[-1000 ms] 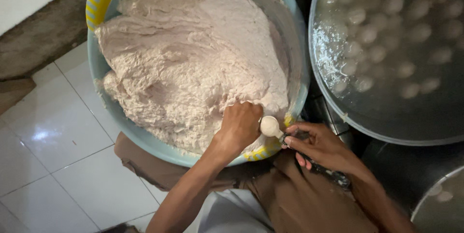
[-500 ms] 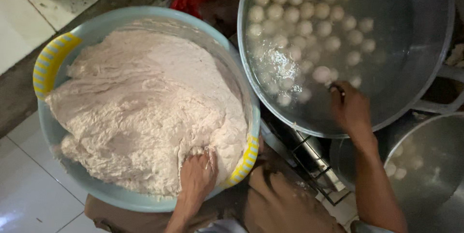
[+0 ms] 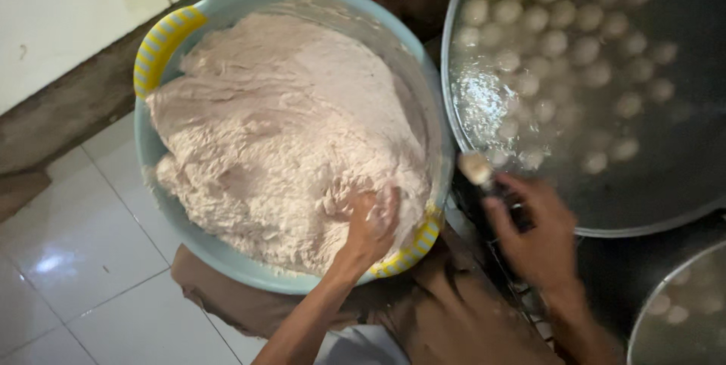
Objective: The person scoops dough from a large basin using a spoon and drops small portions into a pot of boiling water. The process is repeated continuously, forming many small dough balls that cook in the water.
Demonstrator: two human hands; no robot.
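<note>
The left hand (image 3: 370, 221) is sunk into the pale pink paste (image 3: 280, 130) at the near edge of the light blue basin (image 3: 151, 146), fingers curled into the mass as if gathering a lump — closed on paste, though how much it has taken I cannot tell. The right hand (image 3: 541, 232) hovers just outside the basin's rim, beside the left, and grips a spoon (image 3: 478, 168) whose bowl looks smeared with paste; the hand is blurred, so the grip reads as closed around the handle and no more than that. Just beyond the spoon's tip lies the big metal pot (image 3: 665, 206) of water, where many pale balls (image 3: 560, 40) float, most on the side far from the hand. Judging by this, a good many balls are shaped — yet the basin is heaped nearly full, so most of the paste is left to portion. A second pot (image 3: 643, 312) with a few balls sits close by the right wrist
</note>
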